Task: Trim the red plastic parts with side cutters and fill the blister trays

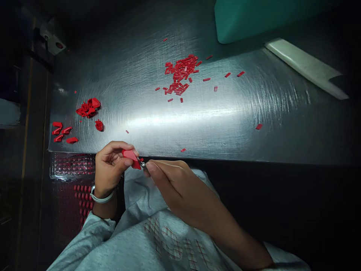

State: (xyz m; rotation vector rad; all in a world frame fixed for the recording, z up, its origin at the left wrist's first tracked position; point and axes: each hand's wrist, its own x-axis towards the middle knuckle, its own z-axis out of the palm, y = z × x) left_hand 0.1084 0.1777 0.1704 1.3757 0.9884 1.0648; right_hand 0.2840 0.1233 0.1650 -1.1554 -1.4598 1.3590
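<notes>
My left hand (pixel 111 165), with a pale band around its wrist, pinches a flat red angular piece (pixel 130 154) between thumb and fingertips just off the table's near edge. Closed round a small metal-tipped hand tool (pixel 143 164), my right hand (pixel 175 178) comes in from the right. The tool's tip touches the near right end of the red piece, where a small red bit shows. Most of the tool's handle is hidden inside the fingers, so its exact kind cannot be told.
On the metal table (pixel 135 94) lie a heap of small red chips (pixel 183 69), a clump of red pieces (pixel 88 108) and several loose angular red parts (pixel 58 131). Clear plastic trays (pixel 72 165) sit below its left edge. A green bin (pixel 254 19) and a pale strip (pixel 304 67) lie at right.
</notes>
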